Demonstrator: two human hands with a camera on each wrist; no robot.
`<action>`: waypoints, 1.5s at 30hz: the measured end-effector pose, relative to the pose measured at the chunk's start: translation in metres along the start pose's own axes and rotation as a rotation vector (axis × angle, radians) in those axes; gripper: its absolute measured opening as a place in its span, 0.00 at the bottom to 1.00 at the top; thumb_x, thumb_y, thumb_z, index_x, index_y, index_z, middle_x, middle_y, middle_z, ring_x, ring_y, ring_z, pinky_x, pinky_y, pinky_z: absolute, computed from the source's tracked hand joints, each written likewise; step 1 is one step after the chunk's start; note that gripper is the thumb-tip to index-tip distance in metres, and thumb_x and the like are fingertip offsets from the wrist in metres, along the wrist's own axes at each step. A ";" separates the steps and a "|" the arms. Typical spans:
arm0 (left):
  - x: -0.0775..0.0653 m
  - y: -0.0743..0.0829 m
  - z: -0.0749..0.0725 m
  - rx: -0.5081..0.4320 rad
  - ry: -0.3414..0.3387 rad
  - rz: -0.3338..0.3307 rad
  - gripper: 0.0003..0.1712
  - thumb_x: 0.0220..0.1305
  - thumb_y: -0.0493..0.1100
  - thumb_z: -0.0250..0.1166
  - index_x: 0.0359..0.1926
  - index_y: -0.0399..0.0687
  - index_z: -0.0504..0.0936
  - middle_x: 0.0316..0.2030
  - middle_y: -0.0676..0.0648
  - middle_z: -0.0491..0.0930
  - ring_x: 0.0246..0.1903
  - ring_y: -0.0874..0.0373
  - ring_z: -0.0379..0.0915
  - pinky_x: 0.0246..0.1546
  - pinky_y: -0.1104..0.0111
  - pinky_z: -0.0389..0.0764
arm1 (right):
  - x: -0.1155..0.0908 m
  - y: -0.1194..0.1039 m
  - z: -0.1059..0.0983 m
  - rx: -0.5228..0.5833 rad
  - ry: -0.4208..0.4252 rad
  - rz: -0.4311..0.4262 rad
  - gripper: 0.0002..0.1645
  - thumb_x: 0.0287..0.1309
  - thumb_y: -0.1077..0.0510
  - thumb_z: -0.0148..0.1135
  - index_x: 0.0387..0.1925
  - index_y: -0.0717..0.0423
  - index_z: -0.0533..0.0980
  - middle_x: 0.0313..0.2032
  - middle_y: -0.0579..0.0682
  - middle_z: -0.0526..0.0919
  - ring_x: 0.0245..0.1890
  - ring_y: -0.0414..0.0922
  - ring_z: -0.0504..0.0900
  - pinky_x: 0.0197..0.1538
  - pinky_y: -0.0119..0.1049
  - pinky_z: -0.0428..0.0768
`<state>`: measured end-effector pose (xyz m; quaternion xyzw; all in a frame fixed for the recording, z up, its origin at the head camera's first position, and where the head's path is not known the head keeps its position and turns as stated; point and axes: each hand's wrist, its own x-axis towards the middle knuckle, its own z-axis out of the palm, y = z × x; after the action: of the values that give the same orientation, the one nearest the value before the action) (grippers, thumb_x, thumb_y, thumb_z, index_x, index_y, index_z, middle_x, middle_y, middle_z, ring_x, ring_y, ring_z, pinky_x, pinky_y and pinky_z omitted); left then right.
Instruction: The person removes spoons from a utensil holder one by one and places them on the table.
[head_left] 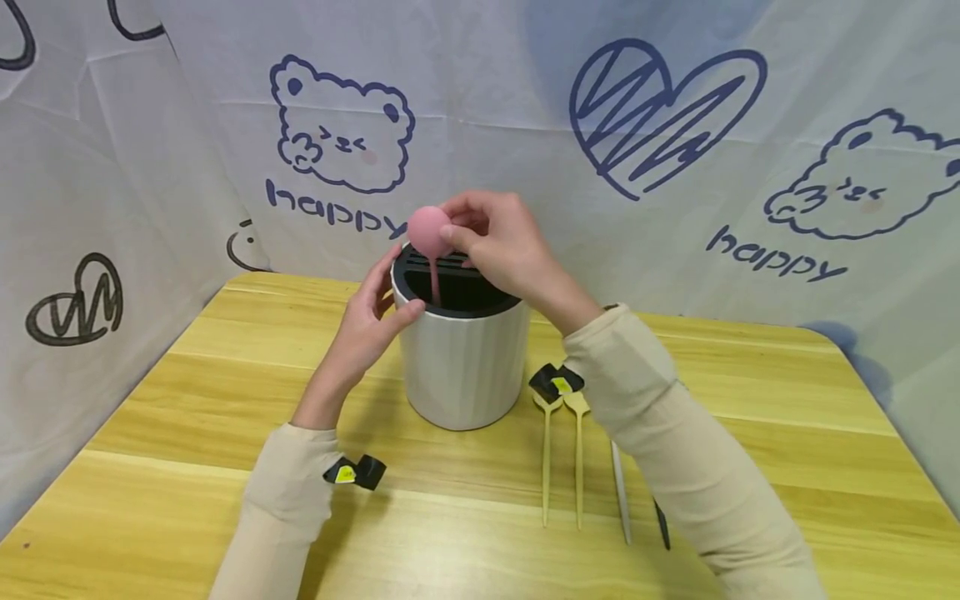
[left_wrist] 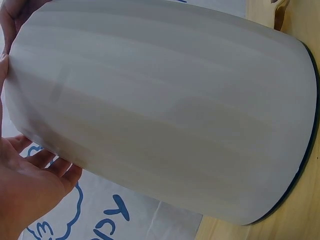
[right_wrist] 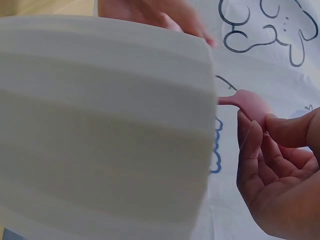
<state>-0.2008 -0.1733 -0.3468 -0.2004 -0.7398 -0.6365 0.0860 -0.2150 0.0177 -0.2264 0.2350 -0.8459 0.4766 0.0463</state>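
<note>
A white ribbed utensil holder [head_left: 463, 367] with a black slotted top [head_left: 480, 292] stands on the table. My left hand [head_left: 367, 317] holds its upper left side, thumb at the front of the rim and fingers around the side. In the left wrist view, the fingertips of this hand [left_wrist: 42, 180] touch the white wall. Between thumb and fingers, my right hand [head_left: 502, 242] pinches a pink spoon [head_left: 428, 231] by its round bowl. The spoon is upright, bowl up, its handle reaching down into the large front opening. The handle's lower end is hidden inside.
Right of the holder lie two pale yellow utensils, a spoon [head_left: 546, 458] and another beside it [head_left: 579, 467]. A light handle [head_left: 622, 492] and a black handle [head_left: 662, 525] lie partly under the right sleeve. A printed cloth [head_left: 487, 83] hangs behind the wooden table [head_left: 187, 400].
</note>
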 end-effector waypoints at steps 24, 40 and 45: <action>-0.002 -0.003 0.001 -0.003 0.021 0.002 0.46 0.61 0.55 0.64 0.75 0.49 0.55 0.71 0.47 0.58 0.68 0.53 0.55 0.67 0.56 0.57 | -0.012 -0.022 -0.038 0.117 0.080 -0.071 0.15 0.62 0.67 0.60 0.50 0.63 0.79 0.41 0.56 0.83 0.34 0.47 0.79 0.31 0.31 0.77; 0.001 -0.002 0.002 -0.016 0.021 0.040 0.49 0.59 0.59 0.65 0.74 0.46 0.55 0.70 0.46 0.59 0.66 0.52 0.57 0.67 0.55 0.58 | -0.017 -0.044 -0.055 0.113 0.070 -0.163 0.16 0.63 0.67 0.59 0.52 0.62 0.78 0.43 0.54 0.83 0.37 0.45 0.80 0.34 0.35 0.78; 0.001 -0.002 0.002 -0.014 0.023 0.040 0.51 0.57 0.62 0.66 0.74 0.47 0.56 0.69 0.46 0.60 0.66 0.52 0.57 0.67 0.55 0.58 | -0.019 -0.048 -0.058 0.127 0.032 -0.182 0.20 0.64 0.68 0.57 0.57 0.60 0.76 0.46 0.54 0.82 0.40 0.45 0.80 0.35 0.36 0.78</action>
<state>-0.2027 -0.1712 -0.3484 -0.2085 -0.7301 -0.6421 0.1058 -0.1853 0.0519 -0.1636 0.3056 -0.7883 0.5268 0.0878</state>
